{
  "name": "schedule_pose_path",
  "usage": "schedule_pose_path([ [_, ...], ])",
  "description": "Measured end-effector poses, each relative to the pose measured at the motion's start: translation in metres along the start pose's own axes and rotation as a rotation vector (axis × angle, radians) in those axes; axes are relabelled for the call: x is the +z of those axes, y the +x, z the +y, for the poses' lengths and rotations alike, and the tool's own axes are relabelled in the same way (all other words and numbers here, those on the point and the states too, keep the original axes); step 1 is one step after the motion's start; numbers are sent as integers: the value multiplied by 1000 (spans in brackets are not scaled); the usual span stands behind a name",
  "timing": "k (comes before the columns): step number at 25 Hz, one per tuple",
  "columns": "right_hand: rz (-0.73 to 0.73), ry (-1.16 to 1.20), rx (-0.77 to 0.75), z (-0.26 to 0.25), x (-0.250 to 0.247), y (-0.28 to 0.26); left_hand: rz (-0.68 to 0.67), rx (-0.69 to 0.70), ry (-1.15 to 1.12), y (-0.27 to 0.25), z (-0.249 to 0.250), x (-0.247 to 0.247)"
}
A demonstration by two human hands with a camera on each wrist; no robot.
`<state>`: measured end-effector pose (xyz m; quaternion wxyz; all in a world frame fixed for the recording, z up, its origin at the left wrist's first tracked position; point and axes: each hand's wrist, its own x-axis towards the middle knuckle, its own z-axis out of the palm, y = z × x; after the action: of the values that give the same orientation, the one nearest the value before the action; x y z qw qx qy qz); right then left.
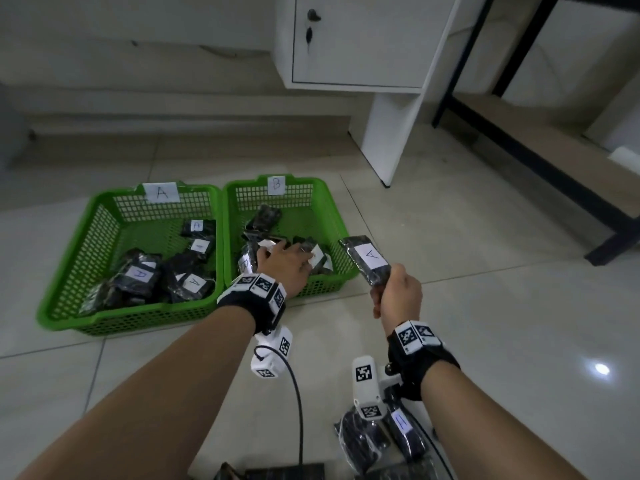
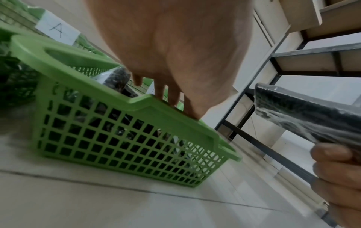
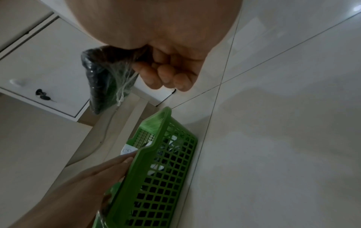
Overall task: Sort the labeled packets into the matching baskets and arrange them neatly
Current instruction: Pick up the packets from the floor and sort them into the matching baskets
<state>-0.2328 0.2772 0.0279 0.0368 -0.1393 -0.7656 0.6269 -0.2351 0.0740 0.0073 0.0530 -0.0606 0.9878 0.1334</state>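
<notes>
The right hand (image 1: pixel 398 292) grips the lower end of a black plastic-wrapped packet labelled A (image 1: pixel 369 263), held in the air just right of the green plastic mesh basket marked B (image 1: pixel 332 216). The left hand (image 1: pixel 284 263) reaches into that basket with fingers extended over its packets. The packet looks light, fairly stiff and slick-wrapped; an end grip should suffice. It belongs in the green plastic mesh basket marked A (image 1: pixel 100 230).

Tiled floor (image 1: pixel 485 341), white cabinet (image 1: pixel 360 43)

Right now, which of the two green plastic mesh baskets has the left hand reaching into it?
The green basket tagged B, the right-hand one: the left hand is over its packets. The A basket is untouched.
</notes>
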Motion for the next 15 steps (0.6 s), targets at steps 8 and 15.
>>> schedule_pose_path([
  [8, -377, -261, -334, -22, 99, -51, 242, -179, -1142, -60, -72, -67],
  [15, -652, -638, -575, -26, 162, -111, 555, -435, -719, -121, -185, -72],
])
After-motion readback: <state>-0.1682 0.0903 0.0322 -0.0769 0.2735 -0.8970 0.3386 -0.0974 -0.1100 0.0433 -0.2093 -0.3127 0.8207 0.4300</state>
